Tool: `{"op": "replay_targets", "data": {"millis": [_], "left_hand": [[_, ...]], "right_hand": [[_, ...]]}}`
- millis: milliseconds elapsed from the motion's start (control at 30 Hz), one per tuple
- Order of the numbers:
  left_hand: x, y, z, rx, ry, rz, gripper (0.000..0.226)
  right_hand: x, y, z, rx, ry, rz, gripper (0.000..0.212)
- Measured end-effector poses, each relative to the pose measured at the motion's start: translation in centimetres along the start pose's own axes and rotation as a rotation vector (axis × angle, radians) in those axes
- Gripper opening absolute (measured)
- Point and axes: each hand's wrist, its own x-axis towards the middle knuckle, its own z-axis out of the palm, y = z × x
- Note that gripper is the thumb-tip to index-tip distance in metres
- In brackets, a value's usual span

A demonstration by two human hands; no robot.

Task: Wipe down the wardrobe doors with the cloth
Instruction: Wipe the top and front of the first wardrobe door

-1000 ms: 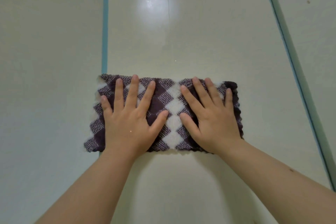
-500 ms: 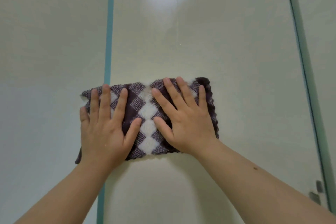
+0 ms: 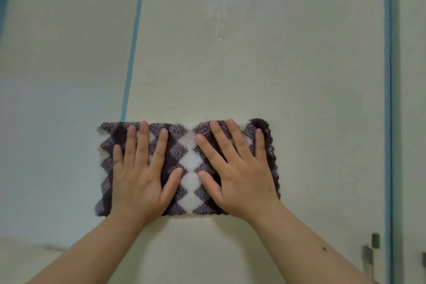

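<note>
From the head view, the cloth (image 3: 189, 163), dark with white diamonds, lies spread flat against the wardrobe door (image 3: 253, 64). The left hand (image 3: 140, 177) and the right hand (image 3: 242, 175) press on it side by side. Both palms are flat and the fingers are straight and spread, so neither hand grips the cloth. A column of white diamonds shows between the thumbs.

The wiping looks to be under way. The pictures cannot tell which parts are already clean, since the door shows no clear wet track. Much of the door above the fingertips and below the wrists may be left to do, as may the neighbouring panel (image 3: 57, 99) beyond the left hand.

A blue strip (image 3: 133, 41) runs up from the cloth's top edge by the left hand's fingers. Another strip (image 3: 388, 99) stands well off to the right hand's outer side. Below that, dark handles (image 3: 368, 256) could catch the cloth on a pass that way.
</note>
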Motion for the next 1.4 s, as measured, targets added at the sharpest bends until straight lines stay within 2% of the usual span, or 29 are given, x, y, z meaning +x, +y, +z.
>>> {"op": "replay_targets", "data": {"millis": [233,733,1133,1400], "left_hand": [[-0.1,4.0,0.4,0.015,0.023,0.015,0.072],[0.9,13.2,0.9,0.009,0.028,0.250,0.070],[4.4,14.7,0.3,-0.004,0.031,0.356,0.068],[8.9,16.2,-0.3,-0.009,0.043,0.366,0.068]], "right_hand": [[-2.5,3.3,-1.0,-0.005,0.003,0.030,0.059],[-10.1,9.4,-2.7,-0.101,0.007,0.277,0.057],[-8.0,10.7,-2.7,-0.073,-0.010,0.428,0.063],[-5.0,13.8,-3.3,-0.073,-0.013,0.414,0.061]]}}
